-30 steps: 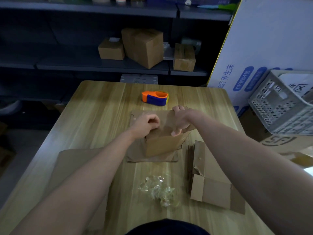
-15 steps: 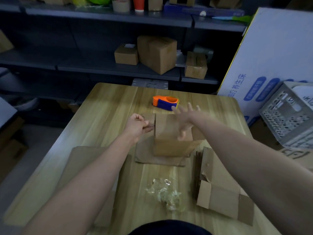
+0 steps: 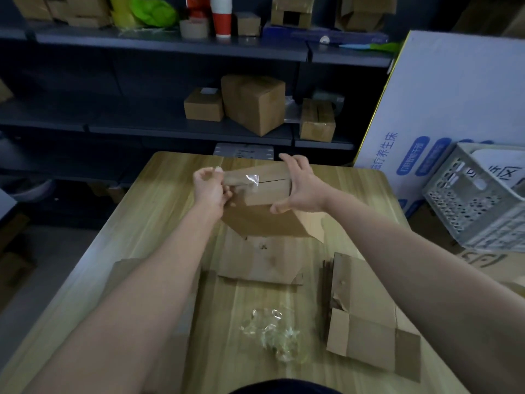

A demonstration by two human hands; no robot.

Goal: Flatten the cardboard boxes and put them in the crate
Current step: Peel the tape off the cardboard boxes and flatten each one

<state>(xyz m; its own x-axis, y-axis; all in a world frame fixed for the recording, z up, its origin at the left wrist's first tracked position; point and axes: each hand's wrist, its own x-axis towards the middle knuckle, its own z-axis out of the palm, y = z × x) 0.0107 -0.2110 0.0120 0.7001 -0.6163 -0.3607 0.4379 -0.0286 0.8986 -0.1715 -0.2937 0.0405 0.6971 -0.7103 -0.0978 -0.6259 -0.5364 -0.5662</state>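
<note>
Nearest the person, at 6 o'clock on the bench [image 3: 159, 200], lies a tape wad [image 3: 272, 334] of crumpled clear film, with a flattened carton [image 3: 366, 322] just beside it at 4 o'clock and a flat sheet [image 3: 125, 274] at 8 o'clock, partly hidden under the left forearm [image 3: 159, 280]. Toward the centre a third flat piece [image 3: 255, 263] lies spread on the wood. Over it the box [image 3: 270, 223] is tipped up, not yet collapsed, its taped seam facing the camera; whether its lower edge rests on that piece I cannot tell. The right hand [image 3: 301, 189] steadies it from 3 o'clock, its grip clamped on the box end, fingers over the top edge and thumb below. The left hand [image 3: 210, 189], at 9 o'clock of the box, has its grip pinched together on a tape strip [image 3: 251, 179] that runs from the seam to that hand, so the step in hand looks to be peeling the seal. Off the bench at 3 o'clock stands the crate [image 3: 468, 211], holding a white board [image 3: 500, 169] but no brown cardboard that I can see. Farthest, at 12 o'clock, whole boxes [image 3: 252, 103] sit on the shelf [image 3: 142, 129]. I judge the job partway: three pieces flattened, none crated, this box to open and fold.
</note>
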